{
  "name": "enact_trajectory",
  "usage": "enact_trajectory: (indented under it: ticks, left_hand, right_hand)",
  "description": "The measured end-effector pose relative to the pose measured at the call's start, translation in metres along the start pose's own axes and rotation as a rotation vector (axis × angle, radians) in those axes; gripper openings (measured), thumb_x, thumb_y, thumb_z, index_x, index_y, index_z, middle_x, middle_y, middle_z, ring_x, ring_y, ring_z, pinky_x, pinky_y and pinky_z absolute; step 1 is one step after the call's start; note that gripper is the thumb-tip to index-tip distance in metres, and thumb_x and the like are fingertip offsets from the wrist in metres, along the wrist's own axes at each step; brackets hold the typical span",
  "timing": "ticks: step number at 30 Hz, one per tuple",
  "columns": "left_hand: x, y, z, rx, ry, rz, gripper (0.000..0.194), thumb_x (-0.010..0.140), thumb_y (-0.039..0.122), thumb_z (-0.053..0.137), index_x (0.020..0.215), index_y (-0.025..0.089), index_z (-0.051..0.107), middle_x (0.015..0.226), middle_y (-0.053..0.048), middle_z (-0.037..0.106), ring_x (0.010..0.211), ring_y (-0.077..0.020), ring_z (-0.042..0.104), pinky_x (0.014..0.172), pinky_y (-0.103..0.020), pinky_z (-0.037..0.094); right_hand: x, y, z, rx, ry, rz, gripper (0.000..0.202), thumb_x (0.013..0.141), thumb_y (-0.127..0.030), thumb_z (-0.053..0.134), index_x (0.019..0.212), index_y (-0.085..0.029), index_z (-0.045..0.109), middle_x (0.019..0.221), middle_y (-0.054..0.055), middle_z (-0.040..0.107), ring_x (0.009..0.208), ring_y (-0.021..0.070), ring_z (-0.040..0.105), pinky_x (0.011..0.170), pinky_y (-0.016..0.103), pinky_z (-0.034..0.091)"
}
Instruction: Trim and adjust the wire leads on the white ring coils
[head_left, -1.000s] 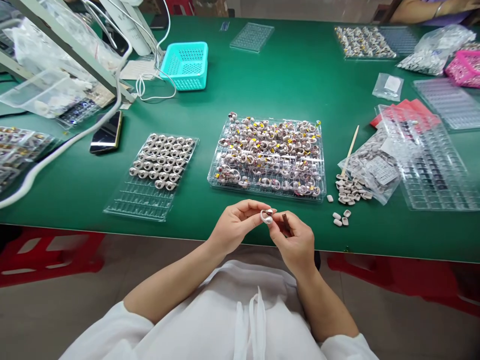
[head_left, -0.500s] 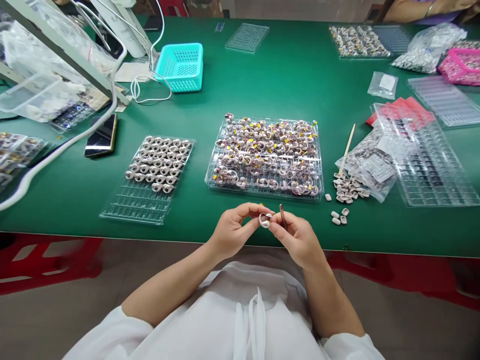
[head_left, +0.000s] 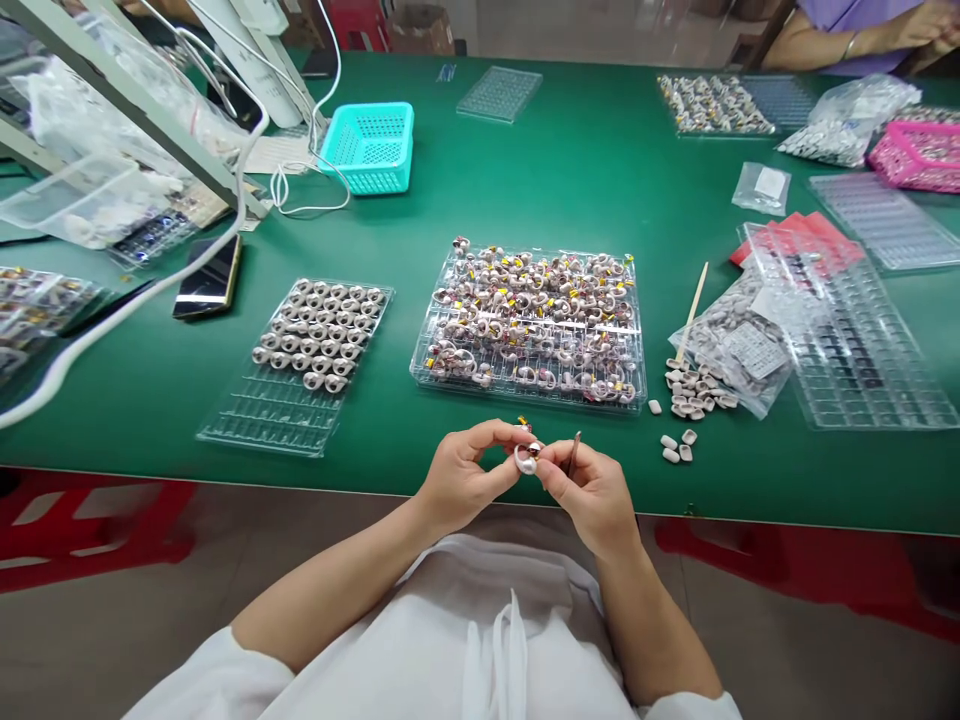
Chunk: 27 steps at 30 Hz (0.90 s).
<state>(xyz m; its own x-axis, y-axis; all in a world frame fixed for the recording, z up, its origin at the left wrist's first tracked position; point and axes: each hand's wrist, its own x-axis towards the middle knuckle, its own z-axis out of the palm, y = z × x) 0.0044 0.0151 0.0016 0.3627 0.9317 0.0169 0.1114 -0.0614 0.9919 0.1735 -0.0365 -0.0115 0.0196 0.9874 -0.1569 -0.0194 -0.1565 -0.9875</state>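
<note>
Near the table's front edge, my left hand (head_left: 466,475) pinches a small beige ring-shaped earbud part (head_left: 527,462) with a yellow tab on top. My right hand (head_left: 592,490) grips the other side of that part between thumb and finger. A slim dark tool, which looks like tweezers (head_left: 574,455), sticks up from the right fingers. Just beyond my hands lies a clear tray (head_left: 525,392) filled with similar earbud parts showing yellow and reddish bits. To the left, another clear tray (head_left: 259,425) holds rows of beige parts in its far portion.
Small beige caps (head_left: 697,390) lie heaped at the right beside a wooden stick (head_left: 691,312) and a plastic bag of parts (head_left: 739,345). Clear trays (head_left: 885,400) sit farther right. A phone (head_left: 208,278), white cable (head_left: 157,285) and turquoise basket (head_left: 375,180) are at the left.
The view has tilted up slightly, so the table appears lower. The earbud part has turned a little between my fingers, and its yellow tab shows more. Both hands keep their hold.
</note>
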Motion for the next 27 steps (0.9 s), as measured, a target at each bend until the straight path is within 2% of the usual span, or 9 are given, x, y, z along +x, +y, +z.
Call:
enact_trajectory:
  ticks: [6, 13, 22, 27]
  left_hand:
    - [0.0, 0.006, 0.001, 0.151, 0.006, 0.195, 0.012, 0.084, 0.017, 0.069, 0.094, 0.019, 0.077, 0.086, -0.008, 0.077, 0.081, -0.0188, 0.071, 0.081, -0.029, 0.056]
    - [-0.002, 0.006, 0.0, 0.164, -0.022, 0.255, 0.021, 0.087, 0.012, 0.064, 0.102, 0.019, 0.076, 0.091, -0.008, 0.077, 0.084, -0.0182, 0.072, 0.081, -0.028, 0.056]
    - [-0.003, 0.006, -0.001, 0.124, -0.036, 0.222, 0.021, 0.088, 0.016, 0.067, 0.106, 0.019, 0.076, 0.094, -0.01, 0.078, 0.088, -0.0201, 0.073, 0.084, -0.03, 0.057]
    - [-0.006, 0.002, 0.001, 0.072, -0.014, 0.139, 0.017, 0.088, 0.021, 0.069, 0.102, 0.02, 0.078, 0.093, -0.009, 0.079, 0.087, -0.0205, 0.073, 0.085, -0.03, 0.056]
  right_hand:
    - [-0.002, 0.002, 0.003, 0.041, 0.054, -0.004, 0.029, 0.088, -0.045, 0.065, 0.079, -0.018, 0.07, 0.063, 0.0, 0.058, 0.055, 0.0108, 0.046, 0.05, 0.024, 0.038]
    - [-0.004, 0.007, 0.009, 0.054, 0.14, -0.037, 0.027, 0.088, -0.043, 0.066, 0.077, -0.018, 0.069, 0.067, 0.001, 0.062, 0.057, 0.0115, 0.049, 0.051, 0.023, 0.041]
    - [-0.005, 0.012, 0.011, 0.028, 0.184, -0.103, 0.02, 0.091, -0.036, 0.063, 0.081, -0.019, 0.069, 0.072, 0.001, 0.066, 0.06, 0.0117, 0.054, 0.055, 0.024, 0.045]
    - [-0.005, 0.01, 0.014, 0.052, 0.201, -0.084, 0.02, 0.09, -0.036, 0.064, 0.079, -0.02, 0.063, 0.068, -0.001, 0.061, 0.059, 0.0111, 0.052, 0.054, 0.023, 0.044]
